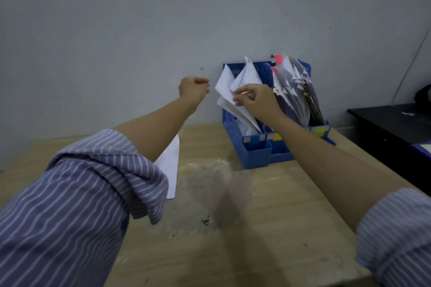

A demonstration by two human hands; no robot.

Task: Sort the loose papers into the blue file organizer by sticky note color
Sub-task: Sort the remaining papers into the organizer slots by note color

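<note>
The blue file organizer [256,154] stands at the back of the wooden table against the wall. White papers [227,98] lean out of its left compartment, and my right hand [256,100] pinches their edge. More papers with pink sticky notes [278,59] fill the middle and right compartments. A yellow label [277,137] marks the middle slot's front, another yellow label [319,131] the right one's. My left hand [193,88] hovers in a loose fist just left of the organizer, with nothing visible in it. A loose white sheet [171,165] lies on the table under my left forearm.
The wooden table [268,216] has a dusty, stained patch in its middle. A black desk [391,128] stands to the right, with a blue-edged item at the frame's right edge. A grey wall rises directly behind the organizer.
</note>
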